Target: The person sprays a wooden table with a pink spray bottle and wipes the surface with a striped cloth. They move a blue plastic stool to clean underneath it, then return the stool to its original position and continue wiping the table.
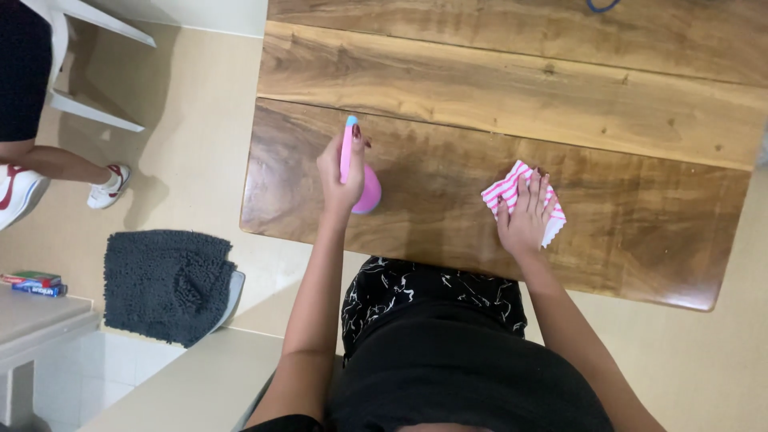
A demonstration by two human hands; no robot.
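Note:
My left hand (338, 178) is closed around a pink spray bottle (366, 190) with a light blue nozzle tip, held just above the wooden table (496, 96) near its left end. My right hand (528, 212) lies flat, fingers spread, pressing a folded pink-and-white striped cloth (504, 190) onto the tabletop. The cloth sits to the right of the bottle, about a hand's width from the table's near edge. Both arms reach forward from my dark clothed body at the bottom of the view.
A dark grey shaggy mat (164, 284) lies on the beige floor at left. Another person's leg and a red-and-white shoe (108, 188) are at far left, beside a white chair (88, 56). Small boxes (34, 283) rest on a pale ledge.

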